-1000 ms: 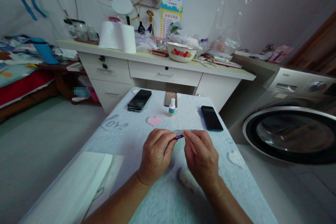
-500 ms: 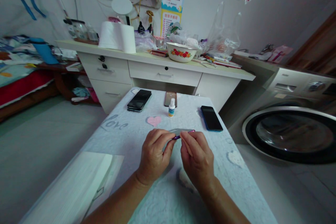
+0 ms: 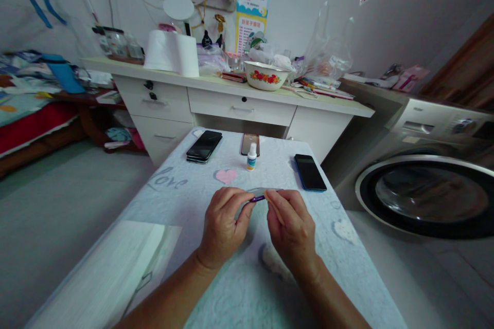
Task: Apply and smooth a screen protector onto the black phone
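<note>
Over the middle of the table, both hands hold a thin phone point(image 3: 258, 198) by its near side. It is seen almost edge-on, with a shiny purple edge and a greyish flat face beyond. My left hand point(image 3: 224, 221) pinches its left end between thumb and fingers. My right hand point(image 3: 290, 226) is closed at the right part of that edge, fingers curled; its fingertips hide part of the phone. Just beyond stands a small white spray bottle point(image 3: 251, 158) with a blue and yellow label.
Behind the bottle lies a brownish phone or case point(image 3: 245, 145). Stacked black phones point(image 3: 204, 145) lie at the far left, a dark blue-edged phone point(image 3: 310, 172) at right. A whitish folded sheet point(image 3: 104, 272) covers the near left. A desk point(image 3: 154, 95) and washing machine point(image 3: 424, 164) stand beyond.
Both hands keep their hold on the phone. It has tilted slightly, and its purple edge shows a little differently between the fingers. The objects on the table have stayed in place.
</note>
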`<act>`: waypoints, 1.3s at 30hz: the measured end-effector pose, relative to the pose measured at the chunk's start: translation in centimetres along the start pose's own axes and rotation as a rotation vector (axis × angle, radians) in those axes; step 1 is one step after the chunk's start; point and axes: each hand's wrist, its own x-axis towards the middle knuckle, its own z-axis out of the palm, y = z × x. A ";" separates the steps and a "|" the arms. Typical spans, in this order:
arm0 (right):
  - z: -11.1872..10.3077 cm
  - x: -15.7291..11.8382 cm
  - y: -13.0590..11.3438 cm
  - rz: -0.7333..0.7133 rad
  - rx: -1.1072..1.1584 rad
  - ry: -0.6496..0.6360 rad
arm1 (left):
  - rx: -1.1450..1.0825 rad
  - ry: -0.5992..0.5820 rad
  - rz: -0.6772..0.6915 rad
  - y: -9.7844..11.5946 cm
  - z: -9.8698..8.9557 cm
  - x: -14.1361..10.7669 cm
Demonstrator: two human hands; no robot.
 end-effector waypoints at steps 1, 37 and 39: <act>-0.1 0.1 0.2 0.016 -0.009 0.010 | 0.000 0.000 -0.005 0.0 -0.1 0.0; -0.4 0.7 0.3 0.062 -0.033 0.063 | 0.029 0.009 -0.016 -0.1 -0.5 0.2; -0.5 0.9 0.6 0.087 -0.033 0.076 | 0.032 0.017 -0.020 -0.2 -0.6 0.2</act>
